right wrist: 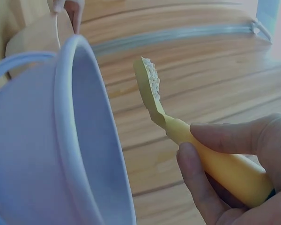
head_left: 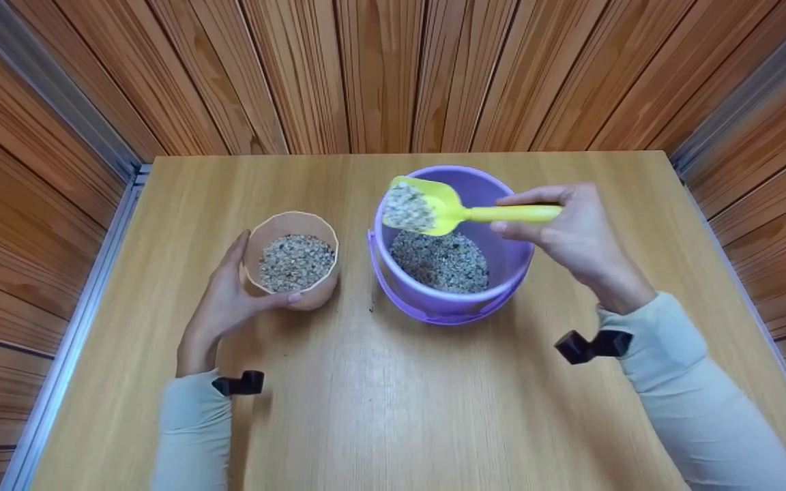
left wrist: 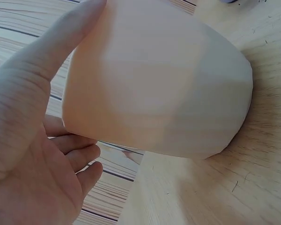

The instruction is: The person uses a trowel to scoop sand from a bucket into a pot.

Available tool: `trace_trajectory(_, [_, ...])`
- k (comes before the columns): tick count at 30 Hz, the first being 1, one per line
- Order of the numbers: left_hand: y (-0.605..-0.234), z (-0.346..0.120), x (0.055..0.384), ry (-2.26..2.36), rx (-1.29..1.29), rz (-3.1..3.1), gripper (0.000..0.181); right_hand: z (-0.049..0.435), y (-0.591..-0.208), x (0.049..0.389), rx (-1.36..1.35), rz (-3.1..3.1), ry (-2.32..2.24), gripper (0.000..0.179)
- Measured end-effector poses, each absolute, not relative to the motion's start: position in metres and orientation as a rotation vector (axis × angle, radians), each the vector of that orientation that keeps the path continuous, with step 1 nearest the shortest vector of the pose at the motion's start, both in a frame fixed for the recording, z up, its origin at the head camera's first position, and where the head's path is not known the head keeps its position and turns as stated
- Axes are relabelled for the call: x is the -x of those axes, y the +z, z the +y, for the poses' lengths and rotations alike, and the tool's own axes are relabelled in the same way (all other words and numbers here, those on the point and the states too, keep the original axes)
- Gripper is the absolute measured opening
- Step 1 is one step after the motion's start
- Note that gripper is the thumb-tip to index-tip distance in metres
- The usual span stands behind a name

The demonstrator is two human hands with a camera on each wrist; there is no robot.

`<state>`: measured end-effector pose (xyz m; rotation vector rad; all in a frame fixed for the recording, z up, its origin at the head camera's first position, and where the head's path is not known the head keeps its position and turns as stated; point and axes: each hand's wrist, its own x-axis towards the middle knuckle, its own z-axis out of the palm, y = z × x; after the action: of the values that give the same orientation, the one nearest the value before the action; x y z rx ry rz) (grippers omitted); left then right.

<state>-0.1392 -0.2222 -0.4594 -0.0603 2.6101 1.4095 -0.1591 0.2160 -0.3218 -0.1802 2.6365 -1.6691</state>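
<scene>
My right hand [head_left: 580,235] grips the yellow handle of a toy shovel [head_left: 512,213], whose scoop carries a heap of small grey gravel [head_left: 408,206]. The scoop hangs over the left part of a purple bucket [head_left: 509,273]; in the right wrist view the shovel [right wrist: 225,171] is above the bucket's rim. More gravel [head_left: 441,262] lies at the bucket's bottom. On the left, my left hand [head_left: 229,293] holds a peach-coloured pot [head_left: 314,296] at its rim, thumb on the near side and fingers round the far left. Gravel partly fills the pot. The left wrist view shows the pot's side [left wrist: 154,79] standing on the table.
The wooden table [head_left: 393,402] bears pot and bucket side by side, with a narrow gap between. The bucket's purple handle [head_left: 427,317] hangs down at its front. Wood-plank walls [head_left: 379,75] rise behind and on both sides, with metal rails at the corners.
</scene>
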Motion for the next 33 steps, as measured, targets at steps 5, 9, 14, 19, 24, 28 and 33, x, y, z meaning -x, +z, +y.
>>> trace_trajectory(5, [-0.459,-0.223,0.139,1.416,0.064,2.605,0.136,0.18,-0.324,0.163,0.274,2.593,-1.685,0.035])
trace_trajectory(9, [-0.459,-0.223,0.139,1.428,0.05,2.611,0.133,0.15,-0.325,0.168,0.325,2.553,-1.65,0.034])
trace_trajectory(14, [-0.46,-0.223,0.139,1.437,0.032,2.619,0.136,0.116,-0.329,0.176,0.363,2.574,-1.568,0.032])
trace_trajectory(19, [-0.46,-0.222,0.138,1.436,0.039,2.618,0.139,0.09,-0.335,0.181,0.406,2.658,-1.447,0.029])
trace_trajectory(24, [-0.459,-0.222,0.137,1.435,0.034,2.619,0.137,0.07,-0.343,0.182,0.496,2.773,-1.294,0.027])
trace_trajectory(28, [-0.459,-0.223,0.137,1.443,0.035,2.613,0.137,0.056,-0.347,0.18,0.603,2.824,-1.173,0.026])
trace_trajectory(33, [-0.46,-0.222,0.138,1.446,0.04,2.609,0.135,0.044,-0.351,0.175,0.813,2.871,-1.037,0.024])
